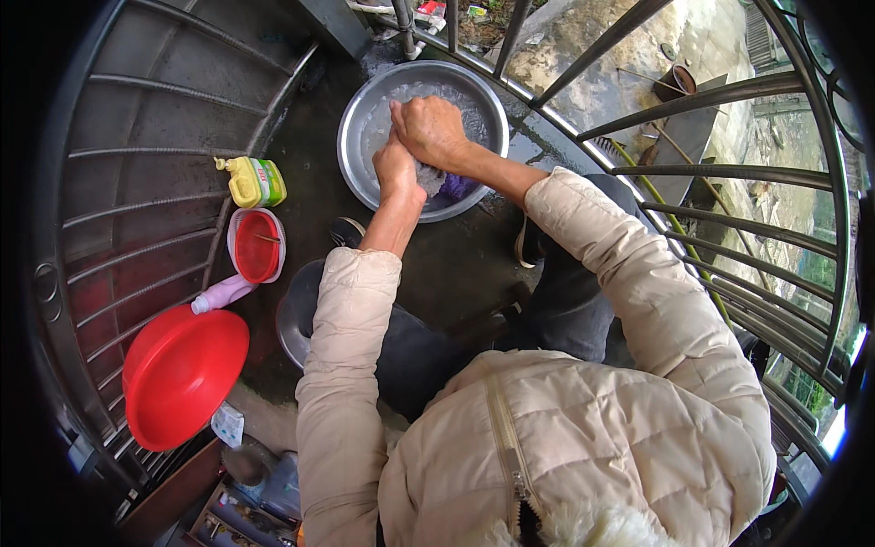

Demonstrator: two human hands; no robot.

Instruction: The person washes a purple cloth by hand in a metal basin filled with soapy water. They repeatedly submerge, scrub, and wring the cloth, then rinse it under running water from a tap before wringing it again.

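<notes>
A round metal basin (352,171) of water stands on the floor in front of me. Over it my right hand (434,131) is clenched, and its knuckles press against my left hand (396,167), just below it in the picture. A soaked grey cloth (432,180) bunches out beneath the two fists, which squeeze it; the part inside the fingers is hidden. Beside it, against the basin's lower right wall, lies a purple cloth (456,186), partly covered by my right wrist. Clear, rippled water shows around the fists.
Along the barred metal panel at left stand a yellow detergent jug (256,182), a red basket (256,246) in a white one, a pink bottle (224,294) and a tilted red basin (188,376). A metal railing (724,174) curves along the right. Another metal basin (290,328) sits by my left leg.
</notes>
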